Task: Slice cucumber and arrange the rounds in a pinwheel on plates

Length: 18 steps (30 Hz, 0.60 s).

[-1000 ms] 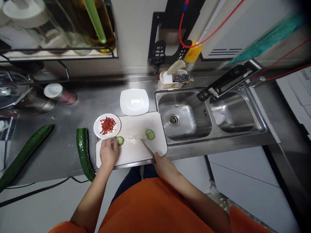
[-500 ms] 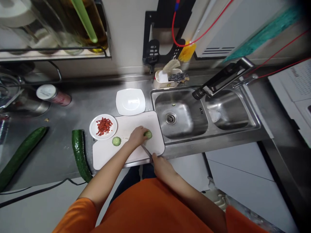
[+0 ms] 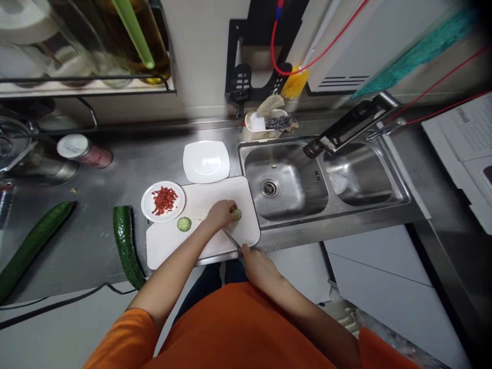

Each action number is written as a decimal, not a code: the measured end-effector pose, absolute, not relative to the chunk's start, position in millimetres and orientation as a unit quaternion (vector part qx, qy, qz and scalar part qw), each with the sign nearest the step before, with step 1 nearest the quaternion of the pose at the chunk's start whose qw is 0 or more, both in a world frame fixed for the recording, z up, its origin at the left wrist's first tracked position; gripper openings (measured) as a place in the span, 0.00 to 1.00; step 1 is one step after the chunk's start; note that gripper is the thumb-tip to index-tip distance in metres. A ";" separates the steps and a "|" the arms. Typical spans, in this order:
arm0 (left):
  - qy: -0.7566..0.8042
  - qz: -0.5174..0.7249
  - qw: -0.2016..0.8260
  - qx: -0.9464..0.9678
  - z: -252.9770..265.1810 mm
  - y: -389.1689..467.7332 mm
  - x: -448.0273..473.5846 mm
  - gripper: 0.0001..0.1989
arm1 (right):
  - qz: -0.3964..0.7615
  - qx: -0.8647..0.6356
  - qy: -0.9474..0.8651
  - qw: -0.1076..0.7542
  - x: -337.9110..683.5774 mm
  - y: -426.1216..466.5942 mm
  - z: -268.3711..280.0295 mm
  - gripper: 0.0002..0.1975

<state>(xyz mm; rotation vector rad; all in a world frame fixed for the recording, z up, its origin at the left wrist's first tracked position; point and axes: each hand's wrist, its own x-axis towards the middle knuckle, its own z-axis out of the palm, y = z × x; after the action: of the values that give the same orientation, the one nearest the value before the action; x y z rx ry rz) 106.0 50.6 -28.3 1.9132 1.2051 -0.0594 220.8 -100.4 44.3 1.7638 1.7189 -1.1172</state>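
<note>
My left hand [image 3: 222,215] is closed on a cucumber slice [image 3: 238,214] at the right part of the white cutting board [image 3: 169,251]. In my right hand [image 3: 258,264], at the board's front edge, is a knife [image 3: 232,240] gripped by its handle. Its blade points up and left beneath my left hand, whose fingers partly hide the slice. Another cucumber slice [image 3: 184,224] lies flat on the board to the left, with small pale bits beside it. A round white plate [image 3: 145,202] of chopped red pieces [image 3: 165,200] overlaps the board's upper left corner.
A square white plate [image 3: 206,161] lies behind the board. A cut cucumber [image 3: 126,246] and a longer cucumber [image 3: 36,241] rest on the steel counter at left. To the right is a double sink [image 3: 286,179] with a tap [image 3: 353,125]. A lidded can [image 3: 84,150] stands at the back left.
My left hand has shifted slightly right, along with the cucumber slice in its fingers. The knife and my right hand are almost where they were.
</note>
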 end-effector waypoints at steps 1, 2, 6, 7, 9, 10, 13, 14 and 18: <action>0.487 -0.025 0.426 0.762 -27.5 51.8 107.2 0.09 | -0.408 0.639 0.615 0.217 223.4 -101.0 46.4 0.22; 0.493 -0.029 0.425 0.759 -26.8 53.2 108.0 0.08 | -0.414 0.642 0.609 0.214 227.0 -101.7 48.6 0.21; 0.523 -0.051 0.441 0.727 -25.3 57.2 106.7 0.07 | -0.433 0.663 0.587 0.169 247.4 -107.3 55.8 0.15; 0.529 -0.053 0.451 0.717 -25.1 57.3 105.2 0.08 | -0.435 0.669 0.581 0.159 252.6 -109.0 56.4 0.14; 0.536 -0.054 0.476 0.695 -25.2 56.1 101.6 0.09 | -0.433 0.682 0.571 0.146 260.7 -111.9 56.0 0.13; 0.537 -0.053 0.491 0.684 -25.6 54.8 99.8 0.09 | -0.430 0.689 0.566 0.143 263.4 -113.0 55.2 0.13; 0.529 -0.038 0.552 0.643 -29.5 49.4 95.3 0.06 | -0.425 0.706 0.552 0.130 265.9 -114.6 51.6 0.12; 0.530 -0.024 0.575 0.623 -31.8 47.3 94.3 0.05 | -0.421 0.711 0.550 0.121 265.5 -114.6 50.3 0.12; 0.575 0.057 0.647 0.497 -43.7 39.1 92.8 0.03 | -0.408 0.726 0.548 0.077 261.2 -112.6 43.5 0.12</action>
<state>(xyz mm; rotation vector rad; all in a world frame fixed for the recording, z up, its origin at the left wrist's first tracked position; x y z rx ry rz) 92.8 39.1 -43.7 1.1292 1.3087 0.1294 261.2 -112.6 43.5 2.1760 1.6435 -1.2216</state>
